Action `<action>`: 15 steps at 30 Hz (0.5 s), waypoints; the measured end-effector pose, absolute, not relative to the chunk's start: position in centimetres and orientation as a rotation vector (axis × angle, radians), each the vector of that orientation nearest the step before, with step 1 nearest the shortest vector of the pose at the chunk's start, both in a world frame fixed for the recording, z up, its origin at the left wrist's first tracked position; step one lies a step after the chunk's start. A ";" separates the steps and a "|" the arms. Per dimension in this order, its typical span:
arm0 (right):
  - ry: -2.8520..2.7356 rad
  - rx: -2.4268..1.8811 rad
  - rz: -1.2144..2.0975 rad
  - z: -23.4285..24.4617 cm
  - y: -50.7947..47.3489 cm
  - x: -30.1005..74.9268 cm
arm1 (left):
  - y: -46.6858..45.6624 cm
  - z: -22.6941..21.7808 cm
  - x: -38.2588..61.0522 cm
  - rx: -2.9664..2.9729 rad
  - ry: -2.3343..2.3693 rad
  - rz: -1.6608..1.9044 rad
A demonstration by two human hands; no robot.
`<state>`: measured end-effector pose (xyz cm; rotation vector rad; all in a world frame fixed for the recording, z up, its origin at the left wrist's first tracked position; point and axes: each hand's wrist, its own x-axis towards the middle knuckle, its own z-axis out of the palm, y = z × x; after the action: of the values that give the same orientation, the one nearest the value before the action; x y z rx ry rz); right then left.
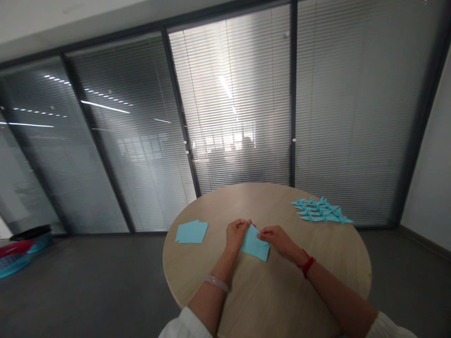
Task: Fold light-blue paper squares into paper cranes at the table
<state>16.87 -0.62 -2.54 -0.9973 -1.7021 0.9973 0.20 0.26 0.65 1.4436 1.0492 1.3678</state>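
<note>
At the far left, a blue and red basket (16, 260) is seen on the grey floor (98, 281), with a black item (31, 232) lying on it. On the round wooden table (211, 206), a small stack of light blue paper squares (191, 232) is placed left of centre, well apart from the hands. The left hand (237, 236), with a pale bracelet (215, 283) around its wrist, is held near the table's middle, its grip clamped on a light blue paper sheet (254, 244). The same sheet is pinched from the other side by the right hand (278, 239), with a red cord (307, 263) around its wrist. The sheet is kept low over the table, between both hands. Toward the far right edge, a cluster of folded blue paper cranes (320, 211) is laid out.
</note>
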 end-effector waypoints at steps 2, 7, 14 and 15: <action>-1.715 -1.011 0.985 -2.5 -0.6 16.8 | 0.3 0.6 0.2 1.465 1.082 1.389; -1.764 -1.018 0.945 -2.7 -0.5 16.9 | 0.5 0.6 0.0 1.533 1.171 1.407; -1.758 -1.027 0.948 -2.3 -0.8 16.9 | 0.5 0.6 0.0 1.473 1.139 1.387; -1.754 -1.039 0.942 -2.2 -0.8 17.0 | 0.5 0.6 0.0 1.445 1.117 1.364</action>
<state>16.97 -0.77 -2.22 -1.0390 -1.7537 0.9424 0.03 0.52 0.60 1.4450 1.1167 1.3640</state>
